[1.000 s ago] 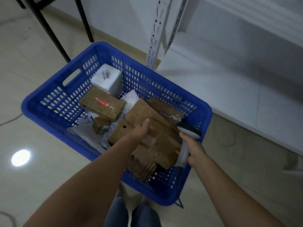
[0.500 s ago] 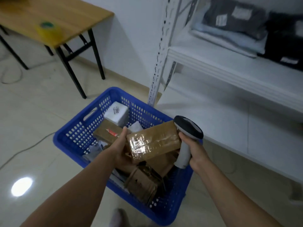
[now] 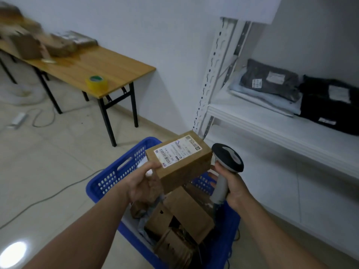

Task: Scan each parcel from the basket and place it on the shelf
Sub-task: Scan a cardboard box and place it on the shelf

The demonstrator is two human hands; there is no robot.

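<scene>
My left hand (image 3: 142,184) grips a brown cardboard parcel (image 3: 186,167) from below and lifts it above the blue basket (image 3: 116,172). Its white shipping label (image 3: 175,151) faces up. My right hand (image 3: 231,184) holds a grey and black barcode scanner (image 3: 227,159) upright just right of the parcel, fingertips touching the box. Several more brown parcels (image 3: 184,212) lie in the basket below. The white shelf (image 3: 272,125) stands to the right.
Dark and pale bagged parcels (image 3: 272,82) lie on the shelf's middle board. A wooden folding table (image 3: 93,65) at the left carries a yellow tape roll (image 3: 96,82) and boxes. Cables (image 3: 48,195) and a power strip (image 3: 18,119) lie on the tiled floor.
My left hand has taken a parcel out of the basket, raised it and turned its label upward. The scanner hand rose with it. My view has tilted up toward the table and shelf.
</scene>
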